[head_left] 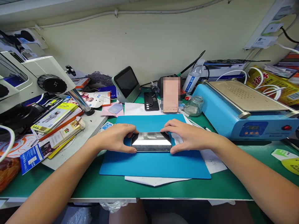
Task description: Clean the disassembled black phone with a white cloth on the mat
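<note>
plainly, both hands are closed on one thing: the left hand (119,138) and the right hand (187,137) grip opposite ends of a dark, glossy, rectangular phone-like device (151,143). bright reflections mask its surface, and some fingertips are hidden behind it. it is over the middle of a bright blue rectangular mat (154,165); whether it lies flat or is slightly raised, i cannot tell. the mat partly covers white paper sheets (216,163) on the green-topped desk (112,188). beyond, an upright pink-screened phone (171,95) is obscured by pixelation. a blue box-shaped machine with a metal top plate (224,119) and a white metal microscope-like stand (50,73) are cut off at either side.
</note>
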The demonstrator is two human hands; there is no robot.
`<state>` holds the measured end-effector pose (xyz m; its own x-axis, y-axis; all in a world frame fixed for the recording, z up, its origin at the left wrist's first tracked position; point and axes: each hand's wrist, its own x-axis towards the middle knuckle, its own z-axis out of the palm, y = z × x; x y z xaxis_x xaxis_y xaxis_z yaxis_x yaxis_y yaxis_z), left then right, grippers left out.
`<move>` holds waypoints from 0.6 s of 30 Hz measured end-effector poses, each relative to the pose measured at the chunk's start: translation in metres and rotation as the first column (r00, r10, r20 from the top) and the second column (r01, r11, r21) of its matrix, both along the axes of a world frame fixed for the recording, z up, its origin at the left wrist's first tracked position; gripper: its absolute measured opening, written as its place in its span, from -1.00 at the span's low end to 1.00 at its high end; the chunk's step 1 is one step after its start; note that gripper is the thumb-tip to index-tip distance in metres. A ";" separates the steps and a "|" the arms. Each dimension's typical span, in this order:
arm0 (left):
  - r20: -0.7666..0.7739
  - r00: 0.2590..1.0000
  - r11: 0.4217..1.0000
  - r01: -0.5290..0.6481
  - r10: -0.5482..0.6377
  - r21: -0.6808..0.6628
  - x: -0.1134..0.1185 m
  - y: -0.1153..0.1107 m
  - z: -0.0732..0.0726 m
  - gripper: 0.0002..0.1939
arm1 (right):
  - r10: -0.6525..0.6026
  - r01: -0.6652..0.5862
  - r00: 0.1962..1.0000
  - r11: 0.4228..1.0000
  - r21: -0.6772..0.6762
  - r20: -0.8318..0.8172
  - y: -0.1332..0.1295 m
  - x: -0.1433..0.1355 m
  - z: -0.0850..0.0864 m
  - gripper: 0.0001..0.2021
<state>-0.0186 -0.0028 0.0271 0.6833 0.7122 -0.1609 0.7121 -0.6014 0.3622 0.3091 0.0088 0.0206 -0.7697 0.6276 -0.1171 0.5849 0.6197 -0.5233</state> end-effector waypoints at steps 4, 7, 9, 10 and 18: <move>-0.011 1.000 1.000 -0.010 0.010 0.006 0.001 0.000 0.001 -0.46 | -0.048 0.051 0.998 0.992 0.117 -0.029 0.002 0.005 0.004 -0.37; -0.016 1.000 1.000 -0.011 0.011 0.012 0.001 -0.001 0.001 -0.46 | -0.151 0.150 0.989 0.973 0.172 -0.012 0.004 0.012 0.010 -0.46; -0.012 1.000 1.000 -0.009 0.010 0.014 0.001 -0.001 0.001 -0.45 | -0.194 0.187 0.980 0.972 0.140 0.041 0.005 0.016 0.014 -0.47; -0.009 1.000 1.000 -0.009 0.009 0.012 0.000 -0.001 0.001 -0.45 | -0.200 0.192 0.977 0.975 0.113 0.074 0.005 0.017 0.015 -0.47; 0.010 1.000 1.000 -0.013 0.013 -0.015 -0.003 0.002 -0.003 -0.44 | -0.139 0.141 0.980 0.990 -0.001 0.144 0.004 0.013 0.013 -0.40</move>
<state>-0.0218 -0.0012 0.0241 0.6757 0.7185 -0.1649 0.7160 -0.5866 0.3784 0.3219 0.0126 0.0340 -0.6493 0.7258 -0.2272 0.7345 0.5210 -0.4347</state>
